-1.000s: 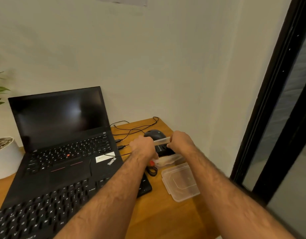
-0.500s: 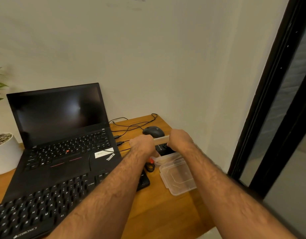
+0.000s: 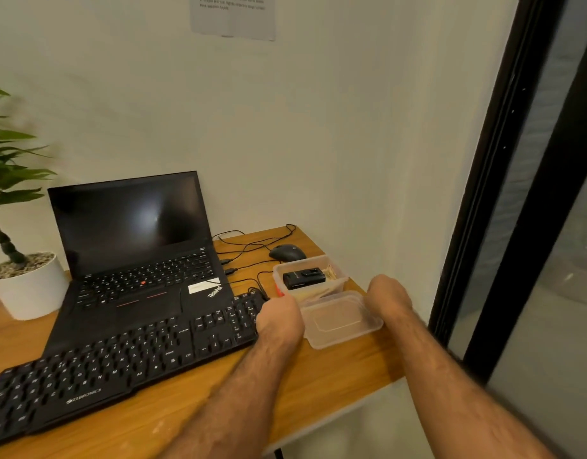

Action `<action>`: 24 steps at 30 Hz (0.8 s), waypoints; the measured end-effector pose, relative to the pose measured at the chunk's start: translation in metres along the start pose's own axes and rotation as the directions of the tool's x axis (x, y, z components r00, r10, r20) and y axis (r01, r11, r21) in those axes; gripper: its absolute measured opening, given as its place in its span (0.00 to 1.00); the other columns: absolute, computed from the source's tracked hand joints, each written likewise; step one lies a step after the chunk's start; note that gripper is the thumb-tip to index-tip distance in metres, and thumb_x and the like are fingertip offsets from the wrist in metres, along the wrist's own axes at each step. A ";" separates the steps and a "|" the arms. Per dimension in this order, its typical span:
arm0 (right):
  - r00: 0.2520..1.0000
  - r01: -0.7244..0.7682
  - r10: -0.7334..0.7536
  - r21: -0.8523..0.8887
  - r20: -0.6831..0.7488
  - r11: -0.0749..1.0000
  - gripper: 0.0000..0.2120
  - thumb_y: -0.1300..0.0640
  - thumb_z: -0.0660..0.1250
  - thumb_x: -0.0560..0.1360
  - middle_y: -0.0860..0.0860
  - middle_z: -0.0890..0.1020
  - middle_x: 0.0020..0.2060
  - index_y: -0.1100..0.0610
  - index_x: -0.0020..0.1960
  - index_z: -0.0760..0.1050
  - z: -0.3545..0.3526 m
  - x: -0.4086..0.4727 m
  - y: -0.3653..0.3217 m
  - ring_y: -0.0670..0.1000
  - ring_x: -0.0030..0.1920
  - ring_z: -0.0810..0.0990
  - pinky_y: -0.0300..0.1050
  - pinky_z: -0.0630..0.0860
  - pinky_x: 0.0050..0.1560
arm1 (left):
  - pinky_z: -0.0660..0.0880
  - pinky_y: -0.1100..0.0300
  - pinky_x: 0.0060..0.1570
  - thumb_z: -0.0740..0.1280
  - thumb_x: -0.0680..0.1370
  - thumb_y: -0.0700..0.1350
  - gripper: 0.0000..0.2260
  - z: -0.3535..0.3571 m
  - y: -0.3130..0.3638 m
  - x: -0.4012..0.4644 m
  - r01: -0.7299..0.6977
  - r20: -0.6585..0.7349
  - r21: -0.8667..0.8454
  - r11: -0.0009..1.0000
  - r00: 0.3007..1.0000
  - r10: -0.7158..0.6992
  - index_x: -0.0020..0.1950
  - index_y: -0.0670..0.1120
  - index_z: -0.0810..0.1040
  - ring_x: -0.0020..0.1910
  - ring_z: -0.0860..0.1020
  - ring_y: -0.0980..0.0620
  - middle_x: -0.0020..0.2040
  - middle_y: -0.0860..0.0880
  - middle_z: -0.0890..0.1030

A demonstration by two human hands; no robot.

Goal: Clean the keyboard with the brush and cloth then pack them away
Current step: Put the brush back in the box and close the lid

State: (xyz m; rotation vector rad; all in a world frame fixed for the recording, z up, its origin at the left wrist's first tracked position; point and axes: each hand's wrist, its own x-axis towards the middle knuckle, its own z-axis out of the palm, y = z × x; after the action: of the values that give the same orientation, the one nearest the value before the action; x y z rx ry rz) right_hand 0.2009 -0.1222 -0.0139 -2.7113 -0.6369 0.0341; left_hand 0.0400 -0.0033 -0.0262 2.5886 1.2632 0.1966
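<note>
A clear plastic container point(image 3: 338, 270) stands at the desk's right end. Inside it lie a black device point(image 3: 303, 279), a tan brush end point(image 3: 330, 271) and a pale cloth point(image 3: 320, 293) seen through the wall. Its clear lid point(image 3: 341, 321) lies just in front of it. My left hand point(image 3: 278, 318) holds the lid's left edge and my right hand point(image 3: 389, 294) holds its far right corner; the curled fingers of both are hidden behind the backs of the hands. The black keyboard point(image 3: 120, 366) stretches across the desk to the left.
An open black laptop point(image 3: 133, 253) sits behind the keyboard. A black mouse point(image 3: 287, 252) and its cables lie behind the container. A white plant pot point(image 3: 27, 286) stands far left. The desk edge point(image 3: 368, 392) and a black door frame point(image 3: 503, 193) are close on the right.
Both hands held a pale stick above the container. That stick has left my hands, and both hands have dropped toward me to the lid's sides. The view has tilted up.
</note>
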 end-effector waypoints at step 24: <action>0.981 0.191 -0.107 0.850 -0.159 0.491 0.12 0.43 0.69 0.76 0.51 0.84 0.45 0.52 0.45 0.81 -0.044 0.004 -0.036 0.53 0.50 0.82 0.55 0.80 0.56 | 0.68 0.69 0.26 0.61 0.84 0.49 0.10 -0.074 -0.008 -0.007 -0.227 -0.387 -0.573 0.788 0.922 -0.015 0.58 0.51 0.82 0.31 0.74 0.59 0.37 0.55 0.81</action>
State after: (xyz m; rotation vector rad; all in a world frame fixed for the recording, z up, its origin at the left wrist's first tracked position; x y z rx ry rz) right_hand 0.1941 -0.1053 0.0402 -1.6405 -0.6011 0.1512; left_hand 0.0126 0.0085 0.0427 2.0933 0.9300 0.9923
